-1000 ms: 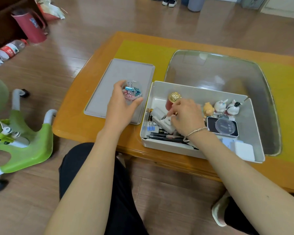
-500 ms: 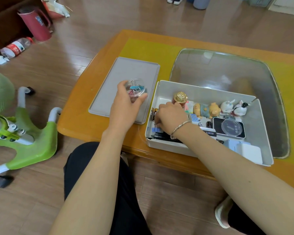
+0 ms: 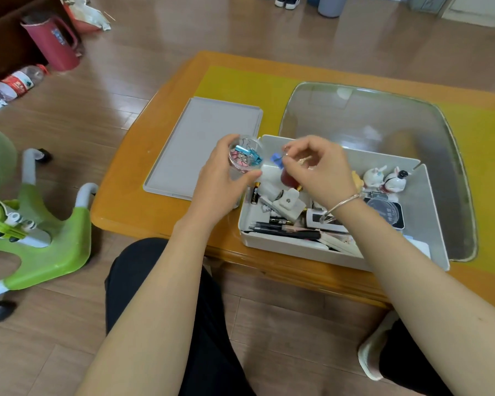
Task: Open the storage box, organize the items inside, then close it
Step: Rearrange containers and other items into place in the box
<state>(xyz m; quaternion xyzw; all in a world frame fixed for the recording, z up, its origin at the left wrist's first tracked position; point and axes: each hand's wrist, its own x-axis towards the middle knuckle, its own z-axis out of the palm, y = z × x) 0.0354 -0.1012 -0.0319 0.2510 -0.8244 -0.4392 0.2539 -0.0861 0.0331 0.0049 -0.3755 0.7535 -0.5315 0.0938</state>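
Note:
The open grey storage box (image 3: pixel 429 212) stands on the table with its lid (image 3: pixel 200 147) lying flat to its left. My left hand (image 3: pixel 220 178) holds a small clear round container (image 3: pixel 245 155) of coloured binder clips over the box's left edge. My right hand (image 3: pixel 317 167) pinches a blue binder clip (image 3: pixel 277 159) by its wire, just right of the container. Inside the box lie pens (image 3: pixel 283 231), a battery (image 3: pixel 255 192), a white plug (image 3: pixel 287 205), two rabbit figurines (image 3: pixel 383 178) and a black case (image 3: pixel 386 214).
The box sits at the front edge of an orange table (image 3: pixel 155 201) with a yellow mat and a glass panel (image 3: pixel 383 121). A green child's seat (image 3: pixel 40 238) stands on the floor to the left. A red jug (image 3: pixel 55 41) and a bottle (image 3: pixel 15 84) are farther back.
My right hand has come up out of the box's left corner with a blue binder clip and moved beside the container. My left hand shifted the container right, toward the box.

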